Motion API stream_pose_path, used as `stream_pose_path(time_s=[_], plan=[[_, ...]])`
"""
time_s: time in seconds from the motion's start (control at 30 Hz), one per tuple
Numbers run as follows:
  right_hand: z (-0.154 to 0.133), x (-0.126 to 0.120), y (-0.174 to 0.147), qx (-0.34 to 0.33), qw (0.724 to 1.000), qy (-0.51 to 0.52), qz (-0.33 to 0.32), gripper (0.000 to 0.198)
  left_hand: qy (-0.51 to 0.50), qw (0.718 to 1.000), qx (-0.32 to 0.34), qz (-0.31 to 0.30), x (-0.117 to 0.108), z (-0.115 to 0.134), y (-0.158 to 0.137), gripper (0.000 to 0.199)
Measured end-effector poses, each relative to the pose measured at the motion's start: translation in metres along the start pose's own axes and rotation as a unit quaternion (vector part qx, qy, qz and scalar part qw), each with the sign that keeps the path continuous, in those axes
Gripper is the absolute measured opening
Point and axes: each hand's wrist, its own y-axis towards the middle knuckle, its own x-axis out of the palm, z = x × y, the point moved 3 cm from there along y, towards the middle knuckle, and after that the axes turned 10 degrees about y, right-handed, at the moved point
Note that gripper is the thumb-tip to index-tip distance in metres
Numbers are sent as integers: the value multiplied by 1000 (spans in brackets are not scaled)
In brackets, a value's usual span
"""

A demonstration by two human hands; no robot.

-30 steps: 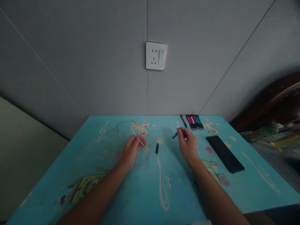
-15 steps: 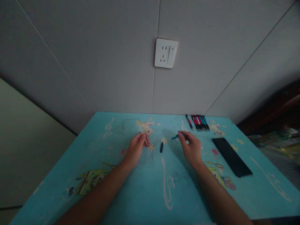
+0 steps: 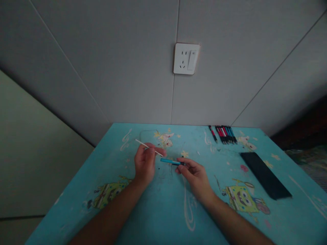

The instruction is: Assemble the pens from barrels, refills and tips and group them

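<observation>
Pinched in my left hand is a thin white pen refill, slanting down to the right. Close by on the right, my right hand grips a bright blue pen barrel, pointing left. The barrel's right end is dark and partly covered by my fingers. The refill's lower tip and the barrel's left end are near each other but apart. A row of red, black, white and blue pens lies at the back right, with a single red and black pen just left of it.
A flat black case lies on the right of the blue cartoon-printed table. Behind the table rises a grey panelled wall with a white socket plate. A pale panel borders the left side.
My right hand has moved left and down, bringing the blue barrel close to the refill. The refill is tilted flatter. The short black piece on the table is no longer seen separately.
</observation>
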Motion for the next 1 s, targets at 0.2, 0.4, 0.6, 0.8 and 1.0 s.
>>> stream_pose_path(time_s=[0.2, 0.4, 0.6, 0.8, 1.0], plan=[[14, 24, -17, 94, 985, 96, -106, 26, 23, 994, 102, 40, -7, 29, -2, 18], [17, 38, -32, 99, 976, 38, -190, 28, -92, 989, 114, 23, -9, 31, 5, 13], [20, 32, -23, 36, 994, 17, -105, 24, -89, 993, 2, -72, 10, 12, -6, 17], [0, 10, -7, -125, 925, -290, -209, 24, -50, 985, -132, -102, 21, 0, -12, 22], [-12, -35, 22, -207, 755, -596, -180, 26, -50, 985, -151, -63, 6, -8, 5, 23]])
